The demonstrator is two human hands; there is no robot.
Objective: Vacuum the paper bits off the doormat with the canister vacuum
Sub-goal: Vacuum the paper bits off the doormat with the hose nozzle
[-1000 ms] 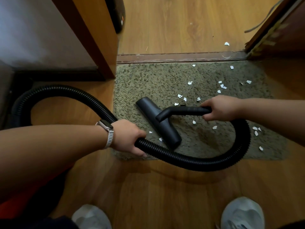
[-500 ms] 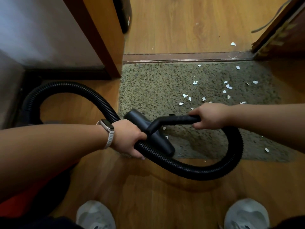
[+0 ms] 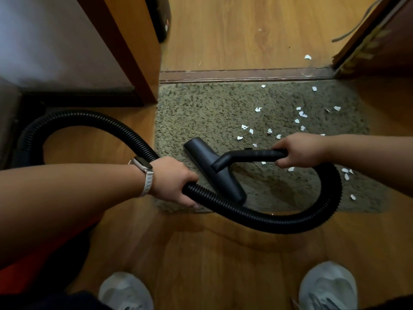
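Doormat (image 3: 212, 108) lies at the threshold, hose (image 3: 89, 118) loops over its near edge, nozzle (image 3: 212, 168) sits flat mid-mat, left grip (image 3: 174, 180) wrapped round hose, right grip (image 3: 299, 149) curled round handle (image 3: 257, 153); best sweep nozzle slowly right over the paper bits (image 3: 303, 114) scattered there, sole flat.

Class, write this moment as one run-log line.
step: vacuuming mat | left hand: grips hose | right hand: grips handle | nozzle: on mat | paper bits: scattered right of nozzle
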